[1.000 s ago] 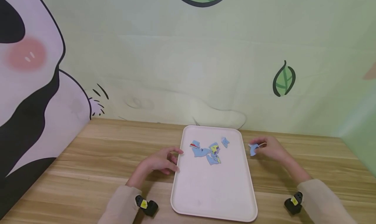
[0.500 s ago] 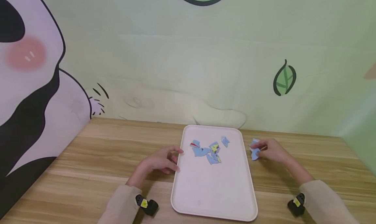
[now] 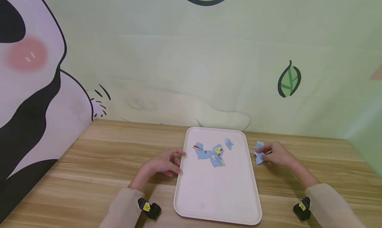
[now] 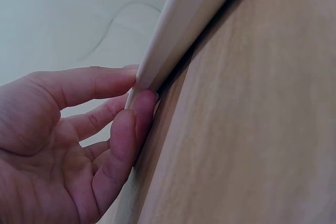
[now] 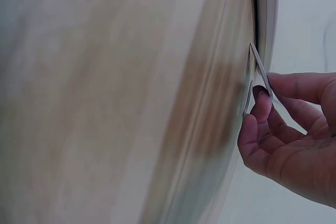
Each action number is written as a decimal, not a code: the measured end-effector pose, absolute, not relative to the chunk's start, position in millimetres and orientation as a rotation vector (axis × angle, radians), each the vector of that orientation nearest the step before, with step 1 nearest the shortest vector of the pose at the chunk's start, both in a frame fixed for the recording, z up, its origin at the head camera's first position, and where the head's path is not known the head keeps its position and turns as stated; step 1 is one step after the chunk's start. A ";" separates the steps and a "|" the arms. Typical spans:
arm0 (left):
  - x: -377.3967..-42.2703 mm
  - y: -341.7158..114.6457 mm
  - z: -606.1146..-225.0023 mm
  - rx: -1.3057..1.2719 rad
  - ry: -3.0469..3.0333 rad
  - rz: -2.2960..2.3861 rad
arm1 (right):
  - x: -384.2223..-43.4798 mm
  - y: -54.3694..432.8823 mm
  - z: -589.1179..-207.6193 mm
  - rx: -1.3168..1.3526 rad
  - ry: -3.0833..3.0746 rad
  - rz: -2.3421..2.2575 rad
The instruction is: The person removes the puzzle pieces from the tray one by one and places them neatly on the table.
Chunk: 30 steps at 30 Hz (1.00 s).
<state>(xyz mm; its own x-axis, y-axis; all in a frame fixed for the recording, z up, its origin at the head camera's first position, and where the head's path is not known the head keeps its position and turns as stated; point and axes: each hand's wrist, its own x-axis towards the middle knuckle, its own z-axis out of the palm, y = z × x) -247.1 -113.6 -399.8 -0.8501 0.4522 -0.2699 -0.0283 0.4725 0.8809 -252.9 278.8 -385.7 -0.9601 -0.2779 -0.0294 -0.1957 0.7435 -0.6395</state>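
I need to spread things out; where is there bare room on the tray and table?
Bare: near half of the tray, below the pieces; the table left of the left hand and right of the right hand. Crowded: the tray's far half, where those pieces lie, and just right of the tray, with two more pieces at the right hand.

There are at least seven blue pieces (image 3: 204, 154), one tray (image 3: 218, 194), two hands (image 3: 163, 163) and two wrist cameras (image 3: 153, 211).
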 end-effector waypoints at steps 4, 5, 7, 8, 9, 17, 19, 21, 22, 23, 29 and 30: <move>-247.1 -113.6 -400.3 0.352 2.251 1.361 | -253.0 279.6 -386.6 -0.376 2.810 -1.016; -247.0 -113.5 -400.1 0.352 2.251 1.361 | -252.9 279.6 -386.5 -0.372 2.807 -1.016; -247.0 -113.6 -399.6 0.351 2.252 1.359 | -252.6 279.8 -386.4 -0.363 2.801 -1.016; -247.1 -113.8 -399.4 0.351 2.250 1.359 | -252.4 279.8 -386.2 -0.362 2.800 -1.013; -247.1 -114.0 -399.1 0.353 2.248 1.360 | -252.1 279.8 -386.0 -0.361 2.799 -1.012; -246.6 -114.7 -397.6 0.362 2.249 1.357 | -251.5 279.5 -386.9 -0.418 2.808 -0.988; -246.5 -114.5 -397.5 0.358 2.251 1.354 | -252.0 279.7 -387.9 -0.424 2.807 -0.982; -246.6 -114.3 -397.9 0.352 2.254 1.350 | -252.3 279.8 -388.4 -0.425 2.808 -0.978; -246.6 -114.1 -398.0 0.349 2.255 1.351 | -252.5 279.9 -388.7 -0.426 2.810 -0.975; -246.7 -114.0 -398.4 0.345 2.257 1.351 | -252.8 280.3 -388.9 -0.434 2.814 -0.969; -247.2 -112.9 -400.4 0.335 2.270 1.350 | -252.2 279.4 -388.8 -0.409 2.815 -0.973; -247.2 -112.8 -400.5 0.337 2.271 1.349 | -251.8 279.0 -388.8 -0.403 2.813 -0.976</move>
<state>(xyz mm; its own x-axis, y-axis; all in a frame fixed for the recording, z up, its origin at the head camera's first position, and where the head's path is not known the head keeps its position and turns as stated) -247.2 -112.8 -400.5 -0.8576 0.4368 -0.2717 -0.0298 0.4852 0.8739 -251.8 279.0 -388.8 -0.9548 -0.2944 -0.0408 -0.2059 0.7540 -0.6237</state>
